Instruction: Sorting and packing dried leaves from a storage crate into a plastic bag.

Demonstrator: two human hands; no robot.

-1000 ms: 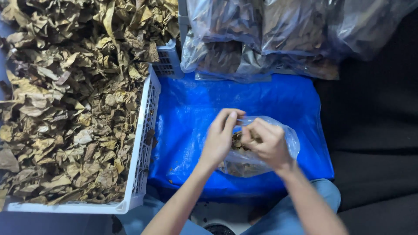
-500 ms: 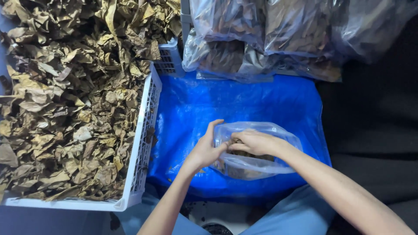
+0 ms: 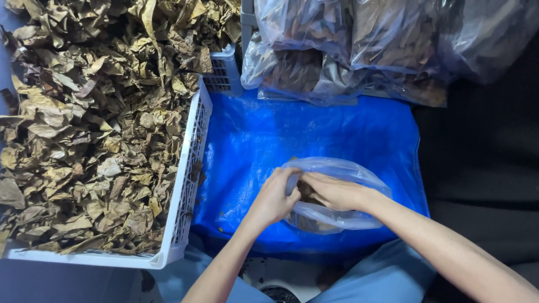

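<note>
Fingers (image 3: 292, 178) grip clear bag (image 3: 342, 216) | leaf crate (image 3: 188, 185) beside | filled bags (image 3: 359, 50) beyond

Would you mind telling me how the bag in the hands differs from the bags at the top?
The small bag lies open on the blue sheet, nearly empty, with both hands at its mouth; the top bags are bigger, stuffed full and piled together. All are clear plastic holding dry brown leaves.
</note>
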